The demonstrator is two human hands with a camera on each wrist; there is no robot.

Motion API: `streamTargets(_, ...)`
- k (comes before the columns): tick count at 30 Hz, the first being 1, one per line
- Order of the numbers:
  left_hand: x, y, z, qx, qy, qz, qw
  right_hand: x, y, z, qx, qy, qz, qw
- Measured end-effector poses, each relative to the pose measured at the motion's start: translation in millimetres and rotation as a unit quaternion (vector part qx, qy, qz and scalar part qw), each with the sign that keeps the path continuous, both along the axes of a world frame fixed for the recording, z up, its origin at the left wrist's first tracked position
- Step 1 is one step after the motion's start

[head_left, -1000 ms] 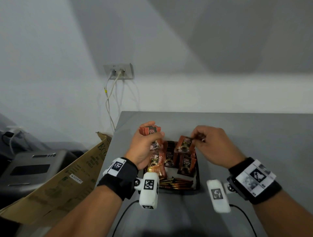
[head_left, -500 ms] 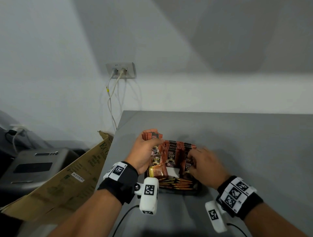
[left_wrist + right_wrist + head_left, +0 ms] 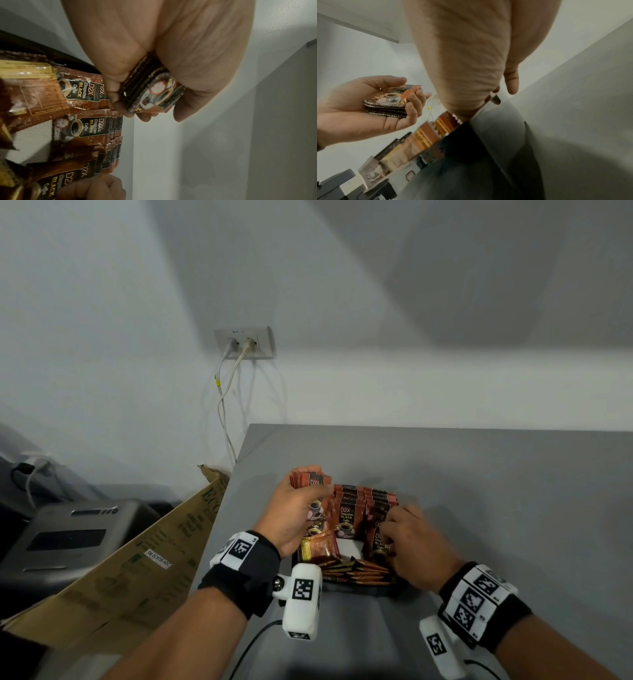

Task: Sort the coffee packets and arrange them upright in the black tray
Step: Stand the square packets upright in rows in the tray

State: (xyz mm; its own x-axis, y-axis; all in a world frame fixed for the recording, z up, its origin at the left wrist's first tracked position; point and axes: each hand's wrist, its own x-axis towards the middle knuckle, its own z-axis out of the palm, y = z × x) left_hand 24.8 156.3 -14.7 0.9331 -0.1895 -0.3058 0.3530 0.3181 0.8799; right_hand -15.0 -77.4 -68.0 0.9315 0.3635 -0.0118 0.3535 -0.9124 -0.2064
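1. Far left, off the table: a grey machine [image 3: 65, 537] on the floor, and a brown cardboard box [image 3: 137, 570] leaning against the table's left edge.
2. Up on the wall: a socket plate [image 3: 245, 342] with two pale cables [image 3: 224, 405] hanging down behind the table corner.
3. Left hand [image 3: 291, 517] raised over the tray's left end, fingers and thumb curled tight round a stack of coffee packets [image 3: 311, 482] (brown, printed "D2X", edges neatly squared in the left wrist view), held clear of the tray.
4. Below that hand: a single packet [image 3: 317, 546] turned back-side out with a yellow panel, tilted against the tray's left part.
5. Black tray [image 3: 359, 585] sitting on the grey table [image 3: 496, 491], near its front left; only the near rim showing dark.
6. Inside the tray, rear and middle: rows of upright packets [image 3: 346, 517] standing face forward, packed one behind another, labels reading "BLACK Coffee".
7. Along the tray's near side: slim gold-and-brown stick packets [image 3: 356, 571] lying flat in a fan; a white patch of the tray's floor [image 3: 349, 549] visible just behind them.
8. Right hand [image 3: 416, 546] down at the tray's right end, fingers bent in among the standing packets there; whether pinching one or merely pressing on them, cannot tell (fingertips hidden in every view).
9. Both wrists wrapped in black bands with square black-and-white markers.
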Motion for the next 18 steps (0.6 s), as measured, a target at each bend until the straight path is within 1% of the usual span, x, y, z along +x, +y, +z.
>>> streamTargets(5, -1, -2, 0, -0.001, 0.0, 0.001, 1.0, 3, 3, -4, 0.009, -0.033, -0.005, 0.999)
streamTargets(11, -3, 0, -1, 0.007, 0.011, 0.005, 1.0, 1, 3, -11, 0.025, -0.041, -0.024, 0.999)
streamTargets(18, -5, 0, 1, 0.004, 0.024, 0.013, 1.0, -2, 4, -15, 0.039, -0.064, -0.024, 0.997)
